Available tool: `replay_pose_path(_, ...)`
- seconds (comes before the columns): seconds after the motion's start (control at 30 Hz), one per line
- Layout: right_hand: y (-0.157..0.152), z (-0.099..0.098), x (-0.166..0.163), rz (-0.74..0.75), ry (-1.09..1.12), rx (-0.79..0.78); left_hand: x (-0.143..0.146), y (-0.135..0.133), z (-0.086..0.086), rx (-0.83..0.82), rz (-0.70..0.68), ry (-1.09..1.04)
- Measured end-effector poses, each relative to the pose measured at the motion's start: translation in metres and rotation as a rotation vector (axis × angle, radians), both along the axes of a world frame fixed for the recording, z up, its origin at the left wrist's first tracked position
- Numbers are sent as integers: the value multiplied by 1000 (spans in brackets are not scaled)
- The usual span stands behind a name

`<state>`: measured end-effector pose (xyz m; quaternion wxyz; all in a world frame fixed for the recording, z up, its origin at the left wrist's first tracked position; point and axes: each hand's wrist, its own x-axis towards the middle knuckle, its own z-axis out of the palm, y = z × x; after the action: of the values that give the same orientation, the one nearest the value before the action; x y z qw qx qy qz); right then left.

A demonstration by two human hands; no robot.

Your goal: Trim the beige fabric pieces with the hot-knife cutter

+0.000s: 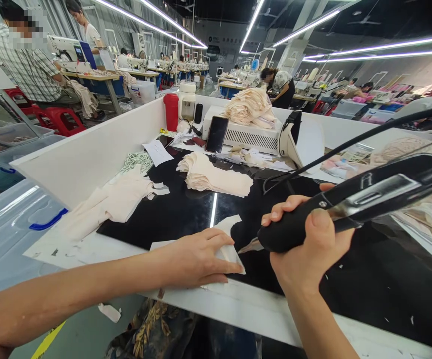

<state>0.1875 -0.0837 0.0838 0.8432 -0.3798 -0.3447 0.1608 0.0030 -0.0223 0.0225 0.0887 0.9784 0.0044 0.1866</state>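
Observation:
My left hand point(197, 259) lies on a pale cream fabric piece point(231, 224), its fingers stretched out and pressing the cloth against the black tabletop point(253, 219) near the front edge. Part of the piece is hidden beneath that hand. My right hand point(313, 244) is closed around a black corded hand-held cutting tool point(294, 229). The tool's thin metal tip point(251, 246) points left, close to the edge of the fabric by my left fingertips. Whether tip and cloth touch, I cannot tell.
A fabric stack point(216, 174) lies farther back, another fabric pile point(114, 197) to the left. Behind stand a phone point(216, 133), a red cup point(171, 111) and a white vented box point(245, 134). The tool's black cable point(335, 149) arcs on the right. People sit at sewing machines beyond.

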Motion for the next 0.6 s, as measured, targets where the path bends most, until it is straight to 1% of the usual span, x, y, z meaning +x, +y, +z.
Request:
replay_pose_path(0.3,8,-4,-5,8,-12,-4,1,-1,1,-3,6,18)
replay_pose_path(0.37,6,-4,-5,6,-14,-13,0,-7,2,5,27,28)
replay_pose_path(0.5,-4,-3,-6,39,-29,-21,-4,-29,5,41,82,36)
replay_pose_path(0.6,-12,-4,-7,55,-44,-18,-7,-40,8,21,111,20)
